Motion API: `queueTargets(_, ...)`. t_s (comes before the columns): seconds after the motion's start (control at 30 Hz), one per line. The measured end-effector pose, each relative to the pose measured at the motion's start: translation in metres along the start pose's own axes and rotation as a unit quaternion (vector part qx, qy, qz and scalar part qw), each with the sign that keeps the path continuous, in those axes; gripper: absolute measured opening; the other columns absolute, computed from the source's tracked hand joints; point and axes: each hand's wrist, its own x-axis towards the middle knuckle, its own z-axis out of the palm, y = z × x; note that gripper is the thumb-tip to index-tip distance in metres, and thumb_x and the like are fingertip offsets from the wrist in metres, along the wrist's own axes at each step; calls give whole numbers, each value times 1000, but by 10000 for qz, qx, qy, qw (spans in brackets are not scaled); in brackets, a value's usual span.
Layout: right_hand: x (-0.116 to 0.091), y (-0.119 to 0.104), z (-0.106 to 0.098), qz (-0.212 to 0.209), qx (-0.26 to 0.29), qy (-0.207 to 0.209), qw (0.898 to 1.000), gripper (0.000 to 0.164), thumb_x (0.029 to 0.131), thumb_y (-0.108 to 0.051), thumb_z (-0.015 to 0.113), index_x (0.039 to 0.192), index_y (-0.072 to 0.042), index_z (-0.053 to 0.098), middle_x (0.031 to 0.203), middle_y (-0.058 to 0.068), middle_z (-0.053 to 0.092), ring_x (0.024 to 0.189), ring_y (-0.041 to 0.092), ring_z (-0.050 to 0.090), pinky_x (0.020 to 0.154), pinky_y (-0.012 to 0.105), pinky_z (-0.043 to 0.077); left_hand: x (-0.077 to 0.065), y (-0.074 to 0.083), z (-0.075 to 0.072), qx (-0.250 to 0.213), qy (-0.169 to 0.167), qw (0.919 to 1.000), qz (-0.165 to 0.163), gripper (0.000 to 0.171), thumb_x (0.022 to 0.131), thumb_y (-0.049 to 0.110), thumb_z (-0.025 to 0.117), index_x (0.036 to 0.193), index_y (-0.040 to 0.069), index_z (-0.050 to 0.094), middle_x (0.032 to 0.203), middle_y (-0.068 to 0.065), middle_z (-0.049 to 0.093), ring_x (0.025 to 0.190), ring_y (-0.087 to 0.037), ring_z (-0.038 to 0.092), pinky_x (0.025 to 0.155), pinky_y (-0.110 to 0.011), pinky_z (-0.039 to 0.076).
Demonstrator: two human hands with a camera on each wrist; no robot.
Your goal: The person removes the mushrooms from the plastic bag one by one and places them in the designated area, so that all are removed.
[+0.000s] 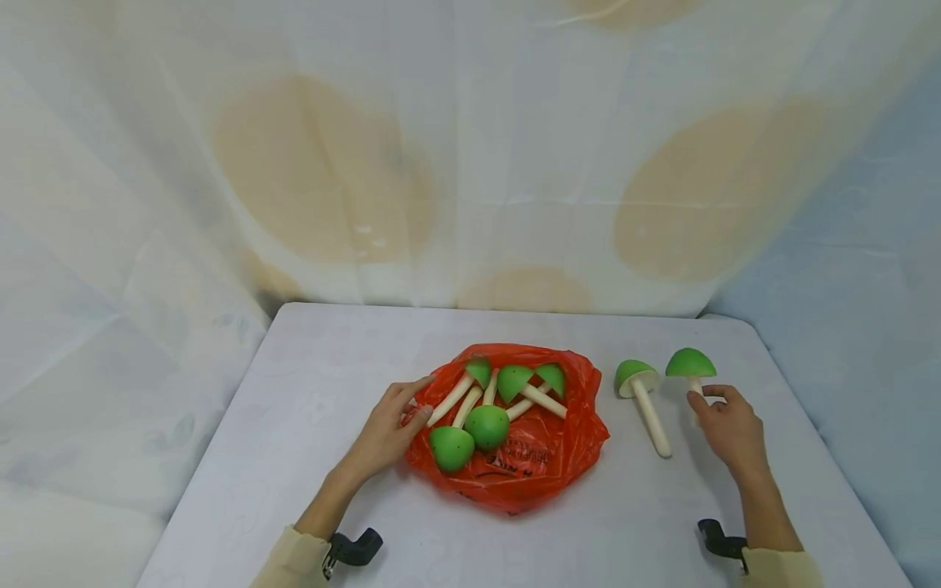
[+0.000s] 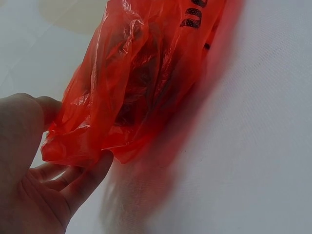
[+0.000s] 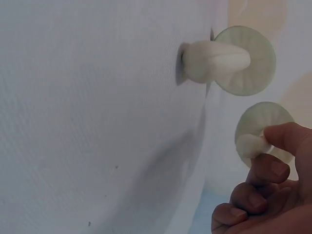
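A red plastic bag (image 1: 540,469) lies with its mouth spread wide near the middle of the table, and several toy mushrooms with green caps and cream stems rest inside, such as one round-capped mushroom (image 1: 487,427). At the bag's left edge, my left hand (image 1: 388,426) grips the thin plastic between thumb and fingers. Off to the right, my right hand (image 1: 733,433) pinches the stem of another green-capped mushroom (image 1: 691,362), held cap up. Its shadow falls on the table in the right wrist view. A loose mushroom (image 1: 650,416) lies between the bag and my right hand.
A white-covered table (image 1: 345,343) carries everything. Pale curtains with tan spots (image 1: 323,163) hang behind its far edge and along both sides. Each wrist wears a black camera mount, the left mount (image 1: 356,547) standing just above the table's near part.
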Motion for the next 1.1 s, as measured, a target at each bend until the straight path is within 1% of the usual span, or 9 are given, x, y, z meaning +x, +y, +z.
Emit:
queueTargets(0.2,2,4,-2,69,-239,-346,9991,61,103,-43,49,134,9,49,97,24,63,78,28,57,56,33,43,0,0,0,-6,11,10000,-4,51,102,33,61,151,33,46,128,-2,52,100,-18,56,83,-37,49)
queueTargets(0.33,1,5,-3,74,-289,-541,9981,61,103,-43,48,135,9,48,105,28,62,83,30,58,58,32,43,1,0,0,13,3,10000,3,51,102,34,60,151,34,46,128,-1,52,100,-18,56,83,-36,50)
queueTargets(0.5,3,7,-1,106,-270,-649,9975,63,103,-46,48,136,9,48,114,33,61,89,32,60,59,31,44,1,2,-1,-5,21,10000,7,51,102,32,61,151,34,46,129,-2,52,101,-19,57,84,-37,50)
queueTargets(0.7,6,12,2,159,-288,-830,9960,67,103,-49,47,137,9,46,119,34,59,91,33,61,60,30,46,0,2,0,-17,-1,10000,-45,51,102,32,60,151,34,46,129,-1,52,100,-18,56,83,-36,50)
queueTargets(0.9,7,15,3,265,-350,-966,9944,68,103,-49,45,139,9,44,126,38,55,101,41,62,64,34,49,-1,2,1,-15,33,10000,-32,51,102,32,60,150,35,46,129,0,52,100,-18,55,83,-36,49)
queueTargets(1.1,7,14,5,283,-405,-1032,9934,66,102,-47,47,138,9,44,125,38,55,100,41,62,65,36,51,0,1,1,-22,47,10000,-23,51,102,33,60,150,35,46,129,0,52,101,-18,55,84,-36,49)
